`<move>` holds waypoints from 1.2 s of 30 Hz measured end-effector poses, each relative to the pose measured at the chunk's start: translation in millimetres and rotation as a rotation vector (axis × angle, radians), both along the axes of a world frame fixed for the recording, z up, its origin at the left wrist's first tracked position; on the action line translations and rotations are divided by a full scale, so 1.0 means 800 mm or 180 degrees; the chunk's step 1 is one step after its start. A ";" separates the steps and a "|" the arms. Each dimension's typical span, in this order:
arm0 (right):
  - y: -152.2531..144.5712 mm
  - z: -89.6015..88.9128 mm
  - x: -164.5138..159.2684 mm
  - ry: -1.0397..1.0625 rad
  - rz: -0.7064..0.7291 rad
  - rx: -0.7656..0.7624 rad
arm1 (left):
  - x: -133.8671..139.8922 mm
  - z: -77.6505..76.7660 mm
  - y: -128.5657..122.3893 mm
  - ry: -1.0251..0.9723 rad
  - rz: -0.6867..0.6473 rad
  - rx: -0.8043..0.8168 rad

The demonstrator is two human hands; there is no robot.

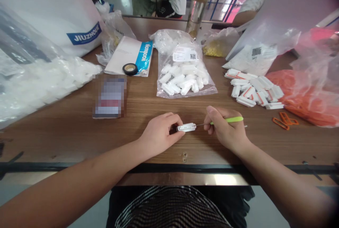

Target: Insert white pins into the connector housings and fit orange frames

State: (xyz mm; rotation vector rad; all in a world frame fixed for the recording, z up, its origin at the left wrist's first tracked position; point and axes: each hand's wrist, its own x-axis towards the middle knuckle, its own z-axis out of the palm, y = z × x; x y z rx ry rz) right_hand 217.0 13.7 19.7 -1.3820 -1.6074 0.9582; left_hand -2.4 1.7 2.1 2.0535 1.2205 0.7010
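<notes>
Near the table's front, my left hand pinches a small white plastic connector housing with rows of tiny holes. My right hand grips a thin metal pick with a lime-green handle. The pick's tip meets the right end of the housing; whether it goes inside is too small to tell. Right of my hands lies a loose pile of white housings, some with orange strips. A few orange plastic frames lie beside the pile.
A clear bag of white housings lies mid-table. To its left are a notebook, black tape roll and blurred phone. Large bags stand left; a bag of orange parts sits right. A bottle stands behind; people are beyond.
</notes>
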 end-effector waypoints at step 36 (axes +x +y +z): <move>0.004 -0.004 0.001 0.0409 -0.0151 -0.0227 | 0.001 0.001 0.000 0.0053 0.0025 -0.0033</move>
